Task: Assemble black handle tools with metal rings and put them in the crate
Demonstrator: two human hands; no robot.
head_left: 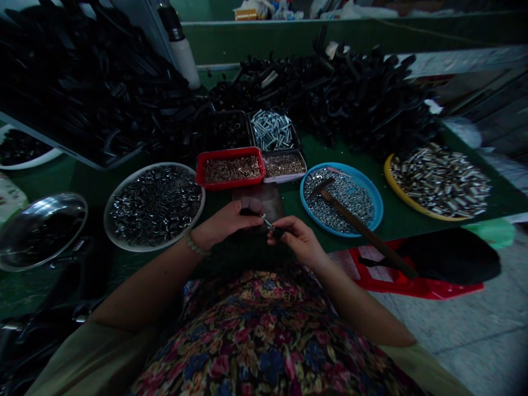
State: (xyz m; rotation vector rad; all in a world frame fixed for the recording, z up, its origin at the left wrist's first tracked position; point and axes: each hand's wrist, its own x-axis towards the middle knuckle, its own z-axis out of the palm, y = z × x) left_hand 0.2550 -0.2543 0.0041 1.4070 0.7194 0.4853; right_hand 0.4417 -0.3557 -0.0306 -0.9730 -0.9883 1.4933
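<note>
Over the metal plate point(272, 198), in front of my body, my two hands come together. A short silver bolt point(267, 221) spans the gap between their fingertips. My left hand point(237, 220), with a beaded bracelet at the wrist, pinches one end of it between thumb and forefinger. My right hand point(299, 239) is closed round a small black part point(279, 232) at the bolt's other end. Fingers hide most of this part, and I cannot tell whether the bolt sits inside it. Just beyond the hands is a red tray point(200, 171) of thin copper-coloured pins.
A hammer point(350, 217) lies across a blue plate point(378, 212) of small metal pieces. Left stands a white plate point(108, 223) of metal clips; right, a yellow plate point(390, 176) of metal sleeves. Behind are a tray of silver bolts point(272, 131) and heaped black parts point(350, 99).
</note>
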